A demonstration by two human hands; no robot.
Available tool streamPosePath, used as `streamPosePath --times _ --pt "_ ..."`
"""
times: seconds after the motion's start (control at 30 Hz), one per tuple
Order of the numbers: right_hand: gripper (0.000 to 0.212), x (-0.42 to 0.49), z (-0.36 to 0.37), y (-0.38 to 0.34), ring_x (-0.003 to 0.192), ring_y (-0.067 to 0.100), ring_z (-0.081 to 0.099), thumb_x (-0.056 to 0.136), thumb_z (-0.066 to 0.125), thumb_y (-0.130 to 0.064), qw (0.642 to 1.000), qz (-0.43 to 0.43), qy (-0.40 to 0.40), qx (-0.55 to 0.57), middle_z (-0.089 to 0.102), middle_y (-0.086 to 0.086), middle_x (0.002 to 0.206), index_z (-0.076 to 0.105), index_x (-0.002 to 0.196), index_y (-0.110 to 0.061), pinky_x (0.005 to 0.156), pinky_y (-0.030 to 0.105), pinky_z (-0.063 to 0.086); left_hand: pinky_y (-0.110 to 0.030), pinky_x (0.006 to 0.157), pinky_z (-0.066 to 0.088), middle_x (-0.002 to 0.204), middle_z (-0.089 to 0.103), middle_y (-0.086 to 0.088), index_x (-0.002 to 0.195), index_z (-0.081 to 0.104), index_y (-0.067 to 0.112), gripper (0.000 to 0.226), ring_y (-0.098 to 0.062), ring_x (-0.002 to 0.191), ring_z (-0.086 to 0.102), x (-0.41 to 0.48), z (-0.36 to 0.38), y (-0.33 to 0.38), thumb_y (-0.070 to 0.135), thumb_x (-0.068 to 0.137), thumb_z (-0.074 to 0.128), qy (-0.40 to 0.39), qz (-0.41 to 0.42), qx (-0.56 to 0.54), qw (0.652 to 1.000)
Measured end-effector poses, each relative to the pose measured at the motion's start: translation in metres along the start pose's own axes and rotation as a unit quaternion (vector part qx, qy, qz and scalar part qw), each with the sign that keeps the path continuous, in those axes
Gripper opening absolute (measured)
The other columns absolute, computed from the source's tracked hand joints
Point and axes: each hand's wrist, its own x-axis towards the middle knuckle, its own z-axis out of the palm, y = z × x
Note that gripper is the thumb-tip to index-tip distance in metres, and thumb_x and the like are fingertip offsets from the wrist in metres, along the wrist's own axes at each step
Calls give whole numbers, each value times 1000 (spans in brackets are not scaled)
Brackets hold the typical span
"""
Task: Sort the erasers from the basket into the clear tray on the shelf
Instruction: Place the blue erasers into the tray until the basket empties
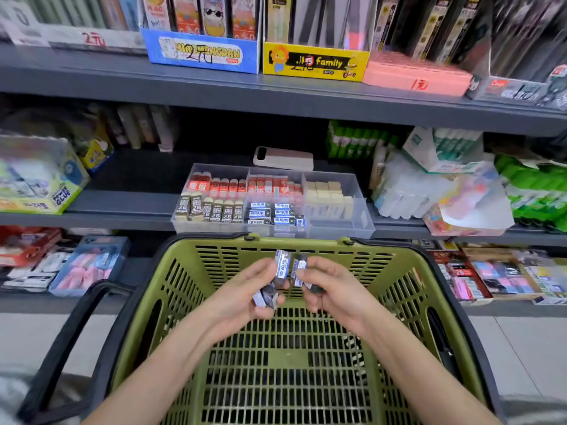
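Both hands hover over the green basket (pixel 399 289). My left hand (pixel 242 297) grips several blue-and-white sleeved erasers; one (pixel 282 265) stands upright between its fingertips, others (pixel 266 297) sit lower in the palm. My right hand (pixel 333 291) pinches another blue-and-white eraser (pixel 299 268) beside the first, with a dark end showing under its fingers. The clear tray (pixel 359 223) sits on the middle shelf just beyond the basket, with compartments of red, 2B, blue-and-white (pixel 271 213) and plain cream erasers. The basket floor below my hands looks bare.
A phone (pixel 283 157) lies on the shelf behind the tray. A glue box (pixel 40 179) stands left of it, and packets of glue sticks (pixel 435 179) crowd its right. Boxed stationery fills the upper shelf. The basket's black handle (pixel 61 342) hangs at left.
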Motion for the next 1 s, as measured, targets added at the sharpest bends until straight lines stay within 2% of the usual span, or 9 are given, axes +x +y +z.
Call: streamPosePath --times 0.13,0.23,0.3,0.4,0.53,0.67,0.77,0.87,1.0 --pt "5 5 13 -18 37 7 35 76 64 -13 999 13 -28 34 45 -2 53 59 77 -11 39 18 29 -15 41 28 88 66 -7 106 66 15 29 -16 62 57 -5 -6 11 29 83 57 -34 22 -13 999" --pt "12 6 20 -27 35 5 32 74 66 -12 999 18 -44 5 45 -4 48 55 71 -10 36 16 26 -15 39 31 87 65 -7 102 72 16 40 -17 62 59 -6 -8 17 39 71 79 -55 40 -34 997" --pt "12 8 23 -32 35 3 29 79 64 -9 999 23 -44 0 48 -4 51 52 75 -9 35 14 22 -15 39 32 84 65 -7 101 73 15 54 -16 62 58 -7 -9 22 40 56 89 -63 52 -34 996" --pt "17 12 27 -40 40 5 30 81 60 -19 999 22 -14 34 43 -1 56 58 90 -5 40 15 19 -15 40 34 87 64 -12 102 71 10 54 -15 64 56 -6 -12 35 36 58 89 -77 68 -60 993" --pt "30 21 22 -59 58 16 49 91 46 -12 987 28 22 160 59 9 72 55 117 0 53 26 39 -16 40 37 91 62 -10 105 67 8 53 -14 67 54 -2 -22 66 34 63 88 -79 119 -102 984" --pt "24 29 17 -72 73 26 68 94 38 3 986 18 13 167 68 19 83 53 113 7 64 32 58 -16 41 29 96 56 -12 108 57 9 62 -15 65 56 5 -26 87 37 62 88 -57 178 -120 975" --pt "26 38 16 -80 78 25 71 87 55 -8 994 -28 30 102 70 21 85 56 107 8 67 31 59 -14 40 29 96 56 -13 105 58 9 44 -14 64 57 13 -27 91 37 76 75 -37 197 -130 971" --pt "18 52 16 -86 64 7 64 77 69 -24 984 -100 115 -90 70 6 78 67 87 -9 56 17 50 -12 37 31 92 61 -8 100 64 14 29 -11 64 56 19 -32 95 36 88 50 -4 215 -156 964" --pt "12 80 25 -90 44 6 45 75 76 -14 957 -159 190 -150 59 -4 56 66 78 -10 45 18 39 -12 37 32 91 67 0 91 73 20 29 -10 65 57 18 -42 96 37 87 49 34 251 -142 957"
